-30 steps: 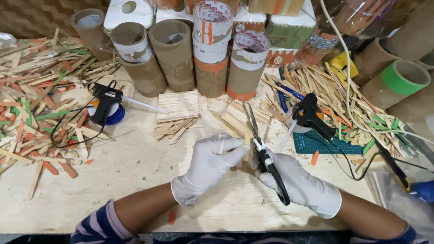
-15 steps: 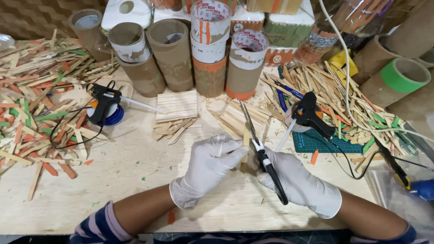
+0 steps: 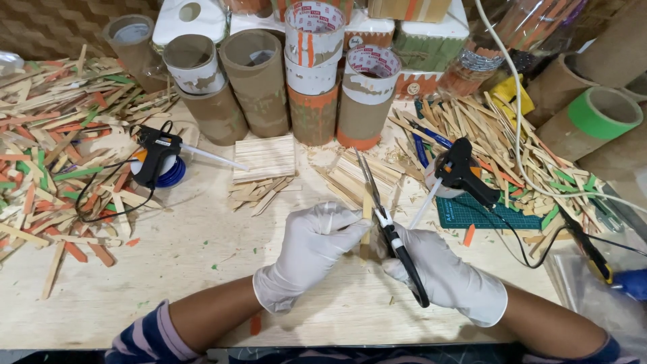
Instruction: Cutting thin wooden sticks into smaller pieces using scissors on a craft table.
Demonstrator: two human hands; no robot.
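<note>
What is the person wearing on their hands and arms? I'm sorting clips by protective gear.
Both the left hand and the right hand wear thin white disposable gloves, wrinkled and reaching just past the wrist. The forearms are bare. Near the elbows, pushed-up sleeves with purple and dark blue stripes show.

Your two hands wear white gloves, the left hand (image 3: 310, 253) and the right hand (image 3: 448, 276), and your sleeves have purple and pink stripes. Your scissors (image 3: 391, 232) have black handles with a white band, and the wooden stick (image 3: 366, 219) is pale yellow. The surface (image 3: 168, 269) is light wood, the cutting mat (image 3: 485, 214) is green, and the tape roll (image 3: 603, 111) is also green.
</note>
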